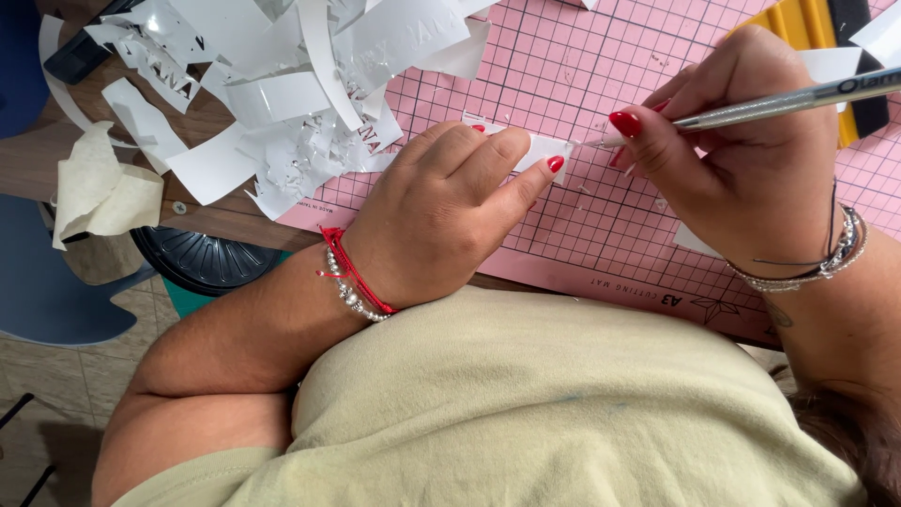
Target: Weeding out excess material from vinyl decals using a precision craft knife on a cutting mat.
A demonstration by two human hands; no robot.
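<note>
A small white rectangular strip of vinyl sheet (542,150) lies flat on the pink gridded cutting mat (582,66), near the middle of the mat's visible part. The left hand (441,211) rests on it palm down, fingers curled loosely and held close together; the fingertips and the thumb tip, with red-painted nails, press the strip's near edge against the mat, covering its left part. A red cord bracelet and a string of pale beads circle that wrist.

The right hand (741,160) is closed in a pen grip around a slim silver metal weeding tool (751,108): thumb and forefinger pinch the shaft close to its tip, and the other fingers fold in beneath. The tool's fine point touches, or all but touches, the strip's right end; which cannot be told. Thin silver bracelets sit on the right wrist.

Beyond the strip, at the mat's upper left, a loose heap of white cut-out vinyl scraps (282,84) spills onto the brown wooden tabletop (28,160). A yellow and black squeegee (826,28) lies behind the right hand.
</note>
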